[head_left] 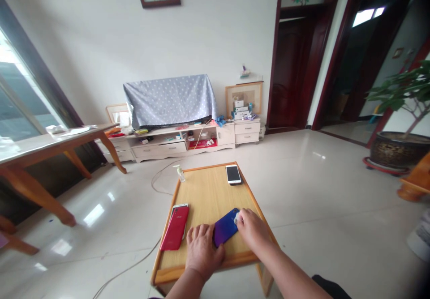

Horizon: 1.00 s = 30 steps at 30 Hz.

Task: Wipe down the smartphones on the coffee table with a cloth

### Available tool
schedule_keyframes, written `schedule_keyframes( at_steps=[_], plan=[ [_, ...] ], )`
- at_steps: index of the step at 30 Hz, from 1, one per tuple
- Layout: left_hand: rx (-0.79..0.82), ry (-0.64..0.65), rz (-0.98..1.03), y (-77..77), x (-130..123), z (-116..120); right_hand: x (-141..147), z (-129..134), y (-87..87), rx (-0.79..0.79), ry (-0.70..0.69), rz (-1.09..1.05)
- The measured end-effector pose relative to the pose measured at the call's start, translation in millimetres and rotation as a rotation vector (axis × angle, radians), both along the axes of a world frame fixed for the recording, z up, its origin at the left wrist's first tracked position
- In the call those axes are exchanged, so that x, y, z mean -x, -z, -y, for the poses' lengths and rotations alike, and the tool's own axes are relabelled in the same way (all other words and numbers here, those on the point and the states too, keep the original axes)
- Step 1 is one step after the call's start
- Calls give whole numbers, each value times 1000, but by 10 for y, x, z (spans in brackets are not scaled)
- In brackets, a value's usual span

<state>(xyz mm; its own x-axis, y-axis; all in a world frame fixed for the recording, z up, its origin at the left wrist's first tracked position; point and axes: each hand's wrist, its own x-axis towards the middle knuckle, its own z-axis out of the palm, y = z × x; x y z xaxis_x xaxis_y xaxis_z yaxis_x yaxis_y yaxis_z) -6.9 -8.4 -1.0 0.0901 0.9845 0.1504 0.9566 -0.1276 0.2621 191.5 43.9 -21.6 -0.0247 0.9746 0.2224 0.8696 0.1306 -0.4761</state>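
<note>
A blue-purple smartphone (225, 228) lies back side up near the front of the small wooden table. My left hand (204, 249) holds its left end, thumb along the near edge and fingers at the far side. In the closed fingers of my right hand (251, 228) is a small white wipe (237, 219), pressed on the phone's back near its upper right end. To the left, a red phone (175, 228) rests back side up, partly over a white phone (184, 207). Another white phone (233, 174), dark screen up, sits at the far right corner on something dark.
A small clear pump bottle (180, 173) stands at the table's far left corner. The table's raised wooden rim (201, 268) runs around the top. Beyond it is a low white cabinet (157, 152) with a cloth-covered object (171, 100). A larger table (83, 133) is at left, a potted plant (399, 149) at right.
</note>
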Motion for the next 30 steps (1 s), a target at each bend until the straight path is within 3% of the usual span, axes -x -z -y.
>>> schedule_keyframes(
  at_steps=[4, 8, 10, 16, 23, 30],
  plan=[
    [-5, 13, 38, 14, 32, 5, 99, 23, 9, 22, -45, 18],
    [-16, 14, 74, 0, 38, 12, 418, 257, 41, -4, -243, 14],
    [-18, 16, 78, -1, 44, 17, 462, 292, 15, 4, -278, 25],
    [-14, 5, 73, 19, 80, 28, 234, 87, -173, 23, -52, 123],
    [-24, -22, 148, 15, 102, 29, 628, 423, -171, 31, -295, 85],
    [-16, -9, 146, 6, 134, 39, 422, 198, -166, 114, -69, 181]
  ],
)
